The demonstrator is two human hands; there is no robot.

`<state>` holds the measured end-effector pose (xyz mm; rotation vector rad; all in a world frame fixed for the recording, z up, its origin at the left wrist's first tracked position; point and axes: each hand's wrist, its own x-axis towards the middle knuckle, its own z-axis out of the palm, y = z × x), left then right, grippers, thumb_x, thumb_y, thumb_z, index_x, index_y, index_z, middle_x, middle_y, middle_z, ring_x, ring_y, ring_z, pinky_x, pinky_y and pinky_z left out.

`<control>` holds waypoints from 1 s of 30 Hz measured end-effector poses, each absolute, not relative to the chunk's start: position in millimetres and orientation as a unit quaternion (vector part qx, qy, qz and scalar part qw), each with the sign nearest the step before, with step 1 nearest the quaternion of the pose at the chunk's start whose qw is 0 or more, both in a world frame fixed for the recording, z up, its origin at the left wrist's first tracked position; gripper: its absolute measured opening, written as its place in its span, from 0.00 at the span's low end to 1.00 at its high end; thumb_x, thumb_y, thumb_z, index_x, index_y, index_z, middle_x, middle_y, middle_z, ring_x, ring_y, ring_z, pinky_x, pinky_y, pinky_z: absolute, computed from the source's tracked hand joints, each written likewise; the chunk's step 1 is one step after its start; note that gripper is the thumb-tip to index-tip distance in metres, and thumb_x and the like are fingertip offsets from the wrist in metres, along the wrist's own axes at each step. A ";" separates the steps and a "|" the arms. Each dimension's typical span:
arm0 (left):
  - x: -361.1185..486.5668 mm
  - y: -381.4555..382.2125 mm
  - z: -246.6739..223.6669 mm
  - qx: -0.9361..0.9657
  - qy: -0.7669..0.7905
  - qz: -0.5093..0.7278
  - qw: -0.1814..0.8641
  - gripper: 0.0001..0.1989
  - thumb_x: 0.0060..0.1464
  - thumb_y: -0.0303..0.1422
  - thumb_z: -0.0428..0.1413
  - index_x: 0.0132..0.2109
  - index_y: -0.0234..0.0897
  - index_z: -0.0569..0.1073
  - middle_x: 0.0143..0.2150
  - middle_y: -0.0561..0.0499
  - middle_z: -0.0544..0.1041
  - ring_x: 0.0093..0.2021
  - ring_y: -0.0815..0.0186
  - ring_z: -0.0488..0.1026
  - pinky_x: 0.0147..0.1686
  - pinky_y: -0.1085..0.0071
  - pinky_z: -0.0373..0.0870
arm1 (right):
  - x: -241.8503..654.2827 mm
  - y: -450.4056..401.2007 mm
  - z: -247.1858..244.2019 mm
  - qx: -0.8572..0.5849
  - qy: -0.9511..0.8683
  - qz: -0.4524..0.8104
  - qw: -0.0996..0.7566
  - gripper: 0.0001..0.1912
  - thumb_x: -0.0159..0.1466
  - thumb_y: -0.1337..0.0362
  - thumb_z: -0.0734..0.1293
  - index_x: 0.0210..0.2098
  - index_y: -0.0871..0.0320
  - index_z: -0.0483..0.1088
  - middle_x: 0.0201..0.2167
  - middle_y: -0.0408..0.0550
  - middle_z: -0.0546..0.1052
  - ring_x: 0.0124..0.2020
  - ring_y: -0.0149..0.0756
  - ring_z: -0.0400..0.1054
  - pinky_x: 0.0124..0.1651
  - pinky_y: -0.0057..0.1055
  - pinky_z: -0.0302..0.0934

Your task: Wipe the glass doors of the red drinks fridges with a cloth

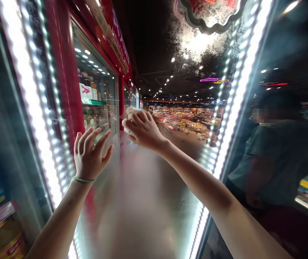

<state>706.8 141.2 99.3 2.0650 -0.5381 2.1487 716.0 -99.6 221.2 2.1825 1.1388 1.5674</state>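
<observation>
My right hand is closed round a crumpled white cloth or tissue, whose edges poke out past the fingers. It is held up against or just before a glass door panel edged with bright LED strips. Lower and to the left, my left hand is raised with its fingers spread and holds nothing. Whether its fingertips touch the glass I cannot tell. A thin pale green band circles that wrist. The lower part of the glass looks hazy.
Beyond the glass stands a red-framed cooler with bottles on a shelf. A person in a grey-green top is at the right, beyond the panel's edge. Packaged goods sit on shelves at the lower left.
</observation>
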 end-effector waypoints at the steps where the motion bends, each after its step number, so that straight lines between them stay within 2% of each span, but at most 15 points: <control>1: 706.9 142.2 98.8 0.681 -0.176 0.709 0.055 0.36 0.61 0.37 0.65 0.74 0.54 0.65 0.65 0.41 0.74 0.69 0.45 0.69 0.74 0.43 0.57 | 715.5 -98.7 221.7 0.746 0.391 0.526 0.118 0.12 0.72 0.65 0.63 0.54 0.52 0.70 0.52 0.55 0.73 0.54 0.51 0.59 0.56 0.48 0.59; 5: 706.0 144.4 97.8 0.677 -0.172 0.714 0.049 0.35 0.61 0.37 0.65 0.73 0.53 0.66 0.65 0.40 0.74 0.68 0.45 0.70 0.74 0.43 0.58 | 715.4 -90.9 223.9 0.756 0.323 0.565 0.072 0.13 0.72 0.67 0.62 0.55 0.54 0.70 0.52 0.57 0.72 0.55 0.52 0.60 0.57 0.49 0.59; 10: 701.1 149.4 96.6 0.678 -0.165 0.715 0.039 0.34 0.62 0.37 0.64 0.73 0.51 0.67 0.65 0.40 0.74 0.69 0.46 0.70 0.73 0.44 0.59 | 714.8 -83.2 219.7 0.726 0.421 0.528 0.129 0.12 0.73 0.65 0.63 0.55 0.54 0.70 0.53 0.56 0.73 0.57 0.51 0.60 0.58 0.47 0.59; 15: 697.1 159.6 91.5 0.690 -0.157 0.705 0.039 0.30 0.64 0.38 0.62 0.71 0.51 0.69 0.65 0.41 0.74 0.70 0.47 0.69 0.73 0.45 0.60 | 717.5 -79.2 220.0 0.733 0.365 0.573 0.020 0.15 0.71 0.70 0.62 0.55 0.53 0.71 0.52 0.57 0.73 0.55 0.52 0.63 0.57 0.49 0.60; 19: 696.9 169.1 86.4 0.710 -0.151 0.685 0.054 0.26 0.65 0.40 0.60 0.68 0.49 0.72 0.65 0.42 0.74 0.70 0.49 0.68 0.73 0.46 0.59 | 722.9 -74.2 217.4 0.700 0.455 0.550 0.019 0.16 0.71 0.72 0.62 0.56 0.52 0.71 0.50 0.55 0.74 0.55 0.50 0.66 0.59 0.49 0.63; 24: 697.6 179.5 80.6 0.715 -0.146 0.683 0.035 0.26 0.66 0.40 0.60 0.68 0.49 0.72 0.66 0.43 0.74 0.71 0.50 0.68 0.73 0.47 0.61 | 727.8 -72.1 215.8 0.692 0.403 0.598 -0.028 0.16 0.72 0.72 0.60 0.55 0.52 0.71 0.50 0.55 0.73 0.54 0.50 0.67 0.59 0.52 0.65; 28: 698.6 187.7 76.5 0.702 -0.147 0.697 0.016 0.27 0.65 0.40 0.60 0.69 0.49 0.71 0.66 0.42 0.75 0.70 0.50 0.69 0.73 0.47 0.61 | 727.6 -69.6 213.3 0.689 0.471 0.551 0.020 0.17 0.71 0.73 0.62 0.54 0.51 0.72 0.49 0.54 0.74 0.54 0.48 0.68 0.59 0.51 0.66; 30: 698.8 192.4 74.5 0.705 -0.140 0.695 0.014 0.26 0.66 0.40 0.60 0.69 0.49 0.72 0.65 0.42 0.75 0.70 0.50 0.69 0.73 0.47 0.61 | 728.0 -68.8 214.7 0.694 0.459 0.555 0.012 0.17 0.70 0.73 0.64 0.56 0.51 0.71 0.49 0.54 0.74 0.53 0.49 0.67 0.59 0.51 0.66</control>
